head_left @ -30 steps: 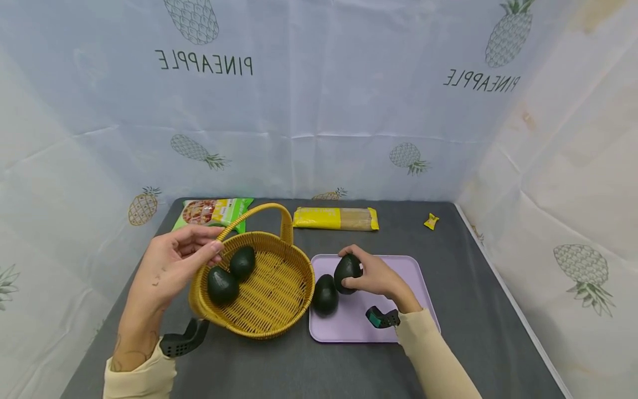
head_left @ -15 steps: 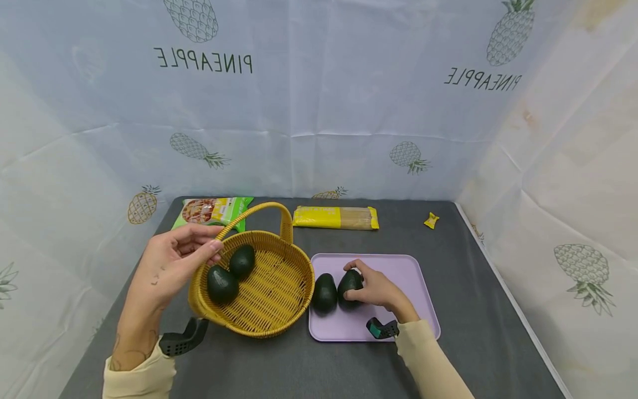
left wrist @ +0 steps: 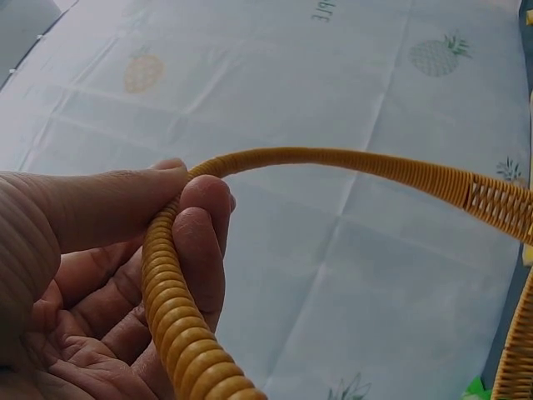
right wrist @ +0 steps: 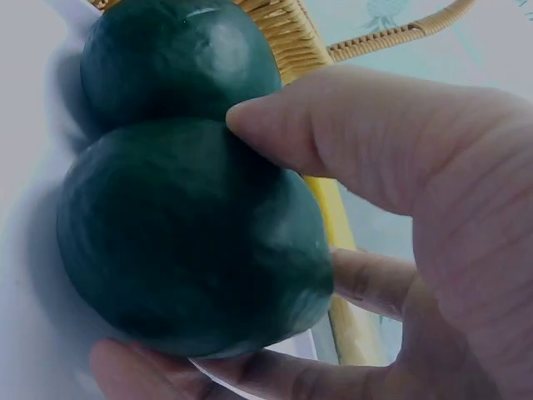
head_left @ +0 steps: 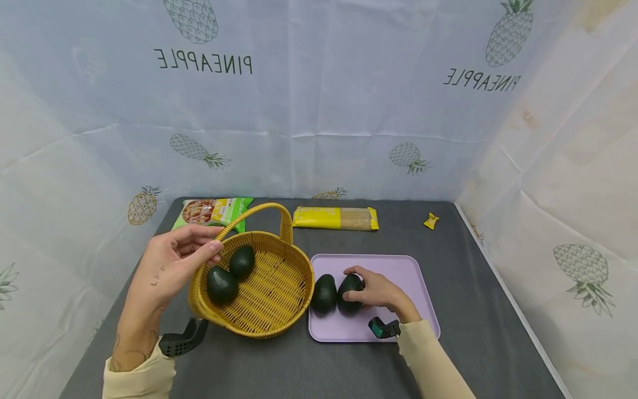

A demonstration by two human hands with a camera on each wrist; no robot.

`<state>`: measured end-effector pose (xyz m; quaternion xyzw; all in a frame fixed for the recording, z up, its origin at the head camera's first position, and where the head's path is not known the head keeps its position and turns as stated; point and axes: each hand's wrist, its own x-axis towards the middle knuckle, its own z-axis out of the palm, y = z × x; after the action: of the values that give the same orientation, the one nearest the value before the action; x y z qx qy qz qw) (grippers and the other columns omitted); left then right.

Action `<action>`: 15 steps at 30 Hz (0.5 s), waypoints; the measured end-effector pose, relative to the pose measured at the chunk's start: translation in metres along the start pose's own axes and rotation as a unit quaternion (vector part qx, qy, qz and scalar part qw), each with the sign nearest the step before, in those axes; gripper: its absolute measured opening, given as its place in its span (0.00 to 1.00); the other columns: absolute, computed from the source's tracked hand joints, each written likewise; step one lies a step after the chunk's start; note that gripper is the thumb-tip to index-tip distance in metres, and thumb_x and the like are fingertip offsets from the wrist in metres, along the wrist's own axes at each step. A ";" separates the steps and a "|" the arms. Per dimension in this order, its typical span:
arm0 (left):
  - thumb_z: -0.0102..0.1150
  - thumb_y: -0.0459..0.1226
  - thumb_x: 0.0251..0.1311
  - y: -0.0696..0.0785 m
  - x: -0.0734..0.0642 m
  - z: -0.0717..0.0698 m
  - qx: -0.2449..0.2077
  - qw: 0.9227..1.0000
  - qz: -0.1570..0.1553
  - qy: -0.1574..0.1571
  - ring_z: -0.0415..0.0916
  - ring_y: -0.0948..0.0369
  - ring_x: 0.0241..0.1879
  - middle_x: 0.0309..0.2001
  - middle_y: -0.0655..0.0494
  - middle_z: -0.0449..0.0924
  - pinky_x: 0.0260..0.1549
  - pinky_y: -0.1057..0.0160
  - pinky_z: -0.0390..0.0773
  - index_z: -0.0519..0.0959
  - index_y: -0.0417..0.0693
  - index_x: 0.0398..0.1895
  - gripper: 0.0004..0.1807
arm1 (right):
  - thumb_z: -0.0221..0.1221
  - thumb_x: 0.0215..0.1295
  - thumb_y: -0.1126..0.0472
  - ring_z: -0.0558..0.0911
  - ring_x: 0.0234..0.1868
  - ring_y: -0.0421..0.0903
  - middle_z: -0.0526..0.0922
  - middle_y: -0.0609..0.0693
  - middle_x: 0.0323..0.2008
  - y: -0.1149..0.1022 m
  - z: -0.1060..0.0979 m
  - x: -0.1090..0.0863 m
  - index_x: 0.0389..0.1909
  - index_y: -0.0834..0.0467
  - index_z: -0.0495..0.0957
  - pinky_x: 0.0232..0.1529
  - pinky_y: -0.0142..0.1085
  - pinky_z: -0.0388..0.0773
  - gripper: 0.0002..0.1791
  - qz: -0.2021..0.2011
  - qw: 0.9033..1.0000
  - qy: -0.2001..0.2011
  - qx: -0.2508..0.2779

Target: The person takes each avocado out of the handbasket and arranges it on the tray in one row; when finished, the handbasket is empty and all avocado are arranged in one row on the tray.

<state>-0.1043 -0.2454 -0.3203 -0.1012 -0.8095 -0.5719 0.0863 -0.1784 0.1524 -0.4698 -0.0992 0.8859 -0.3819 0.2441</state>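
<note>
My left hand pinches the handle of a yellow wicker basket between thumb and fingers. Two dark green avocados lie in the left part of the basket: a front one and one behind it. On the lilac tray, my right hand has its thumb and fingers curled round an avocado. Right beside that fruit, on its left, stands another avocado near the tray's left edge; the right wrist view shows the two touching.
A green food packet lies behind the basket. To its right is a yellow pack of noodles. A small yellow wrapped candy sits at the back right of the dark table. Printed curtains enclose the back and sides.
My right hand has lowered the avocado toward me and slightly right, down onto the tray beside the other one. The left hand and basket have stayed put.
</note>
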 end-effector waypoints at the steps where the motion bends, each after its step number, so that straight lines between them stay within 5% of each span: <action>1: 0.63 0.33 0.68 0.000 0.000 0.000 -0.001 1.000 0.000 0.000 0.85 0.60 0.31 0.36 0.56 0.86 0.32 0.64 0.87 0.81 0.35 0.55 0.15 | 0.70 0.58 0.47 0.83 0.29 0.46 0.81 0.57 0.48 -0.001 -0.001 0.000 0.68 0.48 0.72 0.32 0.39 0.81 0.36 0.000 1.000 0.000 -0.001; 15: 0.63 0.34 0.69 0.000 0.000 -0.001 0.008 1.000 -0.002 -0.002 0.85 0.60 0.32 0.36 0.56 0.86 0.32 0.64 0.88 0.81 0.36 0.55 0.15 | 0.69 0.63 0.46 0.86 0.33 0.47 0.79 0.65 0.56 -0.001 -0.005 -0.002 0.70 0.52 0.70 0.39 0.44 0.86 0.37 -0.005 1.000 0.013 0.010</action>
<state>-0.1038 -0.2462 -0.3202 -0.0994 -0.8144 -0.5655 0.0845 -0.1793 0.1553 -0.4658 -0.0967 0.8845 -0.3930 0.2318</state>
